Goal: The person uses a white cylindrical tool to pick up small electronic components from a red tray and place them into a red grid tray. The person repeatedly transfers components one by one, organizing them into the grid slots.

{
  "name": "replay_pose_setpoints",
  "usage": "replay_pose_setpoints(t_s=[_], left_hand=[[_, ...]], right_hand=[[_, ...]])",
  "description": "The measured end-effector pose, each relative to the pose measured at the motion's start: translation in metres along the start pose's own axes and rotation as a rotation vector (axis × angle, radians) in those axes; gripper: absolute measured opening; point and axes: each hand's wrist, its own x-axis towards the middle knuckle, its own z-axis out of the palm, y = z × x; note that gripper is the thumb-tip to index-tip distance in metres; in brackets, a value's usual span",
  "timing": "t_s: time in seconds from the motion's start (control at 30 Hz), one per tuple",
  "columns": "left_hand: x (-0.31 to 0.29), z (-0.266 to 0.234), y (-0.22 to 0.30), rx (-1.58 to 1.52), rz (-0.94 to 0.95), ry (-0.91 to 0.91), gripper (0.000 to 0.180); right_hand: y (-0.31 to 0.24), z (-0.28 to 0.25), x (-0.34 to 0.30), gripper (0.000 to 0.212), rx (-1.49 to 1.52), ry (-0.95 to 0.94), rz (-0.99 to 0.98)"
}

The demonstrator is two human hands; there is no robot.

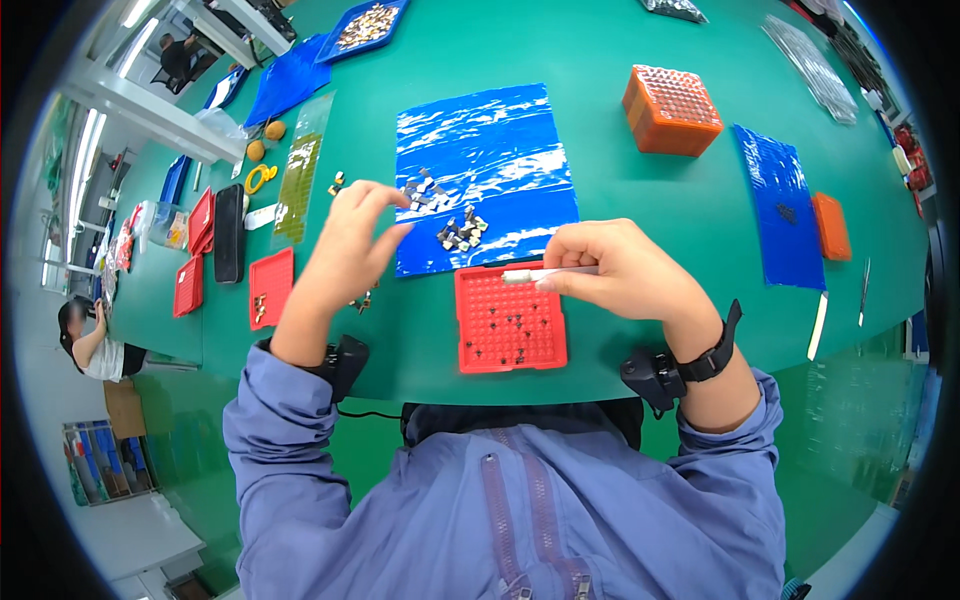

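My left hand (352, 240) reaches over the left edge of a shiny blue sheet (480, 120), its thumb and index finger apart with nothing visible between them. Close to those fingertips lie two small piles of black-and-white parts, one upper pile (428, 193) and one lower pile (462, 232). My right hand (610, 265) is closed round a slim pen-like tool (520, 277) with a whitish cylindrical end pointing left. That tool is above the far edge of a red dimpled tray (480, 345), where several tiny dark pieces sit scattered. The tool's exact kind is unclear.
An orange stack of trays (665, 140) stands at the back right, beyond another blue sheet (770, 190). Left of my arm are a small red tray (285, 265), a long black case (229, 235) and a yellow-green strip (298, 185). A blue tray of parts (340, 45) sits far back.
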Motion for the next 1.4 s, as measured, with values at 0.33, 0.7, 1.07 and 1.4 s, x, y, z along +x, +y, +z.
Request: replay_pose_setpoints(t_s=[0.33, 0.7, 1.07, 1.4], left_hand=[[-0.057, -0.009, -0.019, -0.092, -0.247, -0.180, 0.013], [-0.049, 0.000, 0.038, -0.610, -0.326, 0.006, 0.007], [-0.044, 0.042, 0.075, -1.870, -0.444, -0.014, 0.007], [-0.042, 0.054, 0.072, -2.016, -0.294, -0.116, 0.007]], right_hand=[[-0.001, 0.003, 0.001, 0.020, 0.015, 0.001, 0.027], [0.002, 0.010, -0.002, 0.019, 0.165, -0.072, -0.101], [-0.002, 0.015, -0.002, 0.027, 0.295, -0.125, -0.036], [-0.003, 0.015, -0.003, 0.021, 0.320, -0.078, -0.123]])
